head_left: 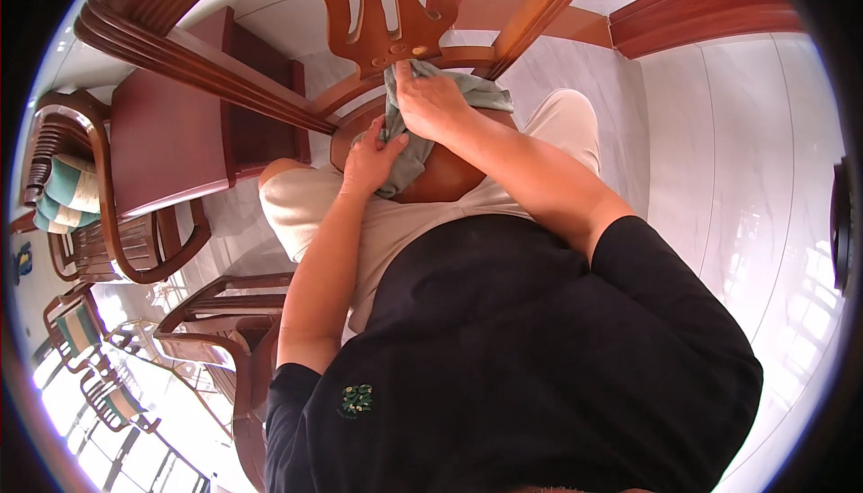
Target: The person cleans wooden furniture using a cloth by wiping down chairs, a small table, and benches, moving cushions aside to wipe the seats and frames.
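A grey-green cloth (409, 165) lies bunched over the wooden seat (445, 178) between my knees. My right hand (431, 105) is closed on its upper part, with a finger pressing it against the lower end of the chair's slotted back splat (387, 8). Lower and to the left, my left hand (371, 160) grips the cloth's edge, thumb and fingers around a fold. Some of the fingertips are hidden by the cloth. Round plugs show in the splat just above my right hand.
Slanting wooden posts (243, 71) rise on both sides of the splat. A dark red cabinet (171, 133) stands at the left, near a wooden armchair (135, 232) with striped cushions. Another wooden chair (225, 322) is close by my left arm. White wall panels (728, 151) are on the right.
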Motion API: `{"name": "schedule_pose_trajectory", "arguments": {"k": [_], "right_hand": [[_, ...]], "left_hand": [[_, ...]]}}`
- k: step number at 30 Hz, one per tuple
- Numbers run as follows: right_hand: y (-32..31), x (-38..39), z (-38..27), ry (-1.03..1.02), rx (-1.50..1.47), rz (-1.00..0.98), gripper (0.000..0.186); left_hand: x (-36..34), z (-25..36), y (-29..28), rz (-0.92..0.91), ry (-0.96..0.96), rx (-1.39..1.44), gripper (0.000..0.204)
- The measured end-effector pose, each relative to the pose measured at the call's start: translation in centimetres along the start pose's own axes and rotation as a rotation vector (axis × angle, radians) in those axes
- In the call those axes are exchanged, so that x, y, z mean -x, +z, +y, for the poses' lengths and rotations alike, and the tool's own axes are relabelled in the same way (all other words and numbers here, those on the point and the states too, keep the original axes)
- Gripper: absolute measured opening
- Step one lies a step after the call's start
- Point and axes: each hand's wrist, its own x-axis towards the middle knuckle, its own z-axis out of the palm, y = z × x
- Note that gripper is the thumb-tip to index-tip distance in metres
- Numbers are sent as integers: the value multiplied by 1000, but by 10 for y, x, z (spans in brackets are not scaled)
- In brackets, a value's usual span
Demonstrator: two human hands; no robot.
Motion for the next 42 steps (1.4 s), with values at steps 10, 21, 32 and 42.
{"name": "schedule_pose_trajectory", "arguments": {"k": [10, 21, 32, 42], "right_hand": [[-11, -14, 2, -26, -18, 7, 53], [-6, -6, 12, -25, -48, -82, 66], [-20, 6, 2, -45, 32, -186, 68], [-12, 6, 0, -21, -16, -154, 79]], "left_hand": [[0, -5, -4, 38, 49, 40, 82], [4, 3, -5, 67, 80, 71, 79], [7, -7, -8, 127, 73, 56, 73], [10, -6, -8, 105, 45, 29, 77]]}}
